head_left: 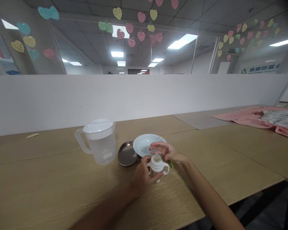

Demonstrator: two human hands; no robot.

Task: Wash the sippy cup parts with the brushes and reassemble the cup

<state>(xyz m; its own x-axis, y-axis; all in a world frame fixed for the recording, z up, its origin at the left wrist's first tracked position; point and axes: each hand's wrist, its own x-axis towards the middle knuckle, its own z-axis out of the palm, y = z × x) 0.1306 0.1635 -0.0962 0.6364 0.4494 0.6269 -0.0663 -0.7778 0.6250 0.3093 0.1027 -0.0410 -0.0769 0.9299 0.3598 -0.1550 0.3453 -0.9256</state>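
My left hand [144,175] is wrapped round a small baby bottle [156,164] with a white collar, side handles and a pale teat on top. It holds the bottle upright just above the table, near the bowl. My right hand [166,151] hovers behind and above the teat, fingers stretched and apart, over the edge of a white bowl [140,140]. Something small and clear shows by its fingertips in the bowl; I cannot make out what it is. A bit of green [171,164] lies beneath my right wrist, mostly hidden.
A dark metal dish [127,154] stands left of the bowl, touching or nearly so. Further left is a translucent plastic pitcher [102,143]. A pink cloth [244,115] with a patterned one lies at the far right. A white wall [86,95] with glass above closes off the wooden table [62,188].
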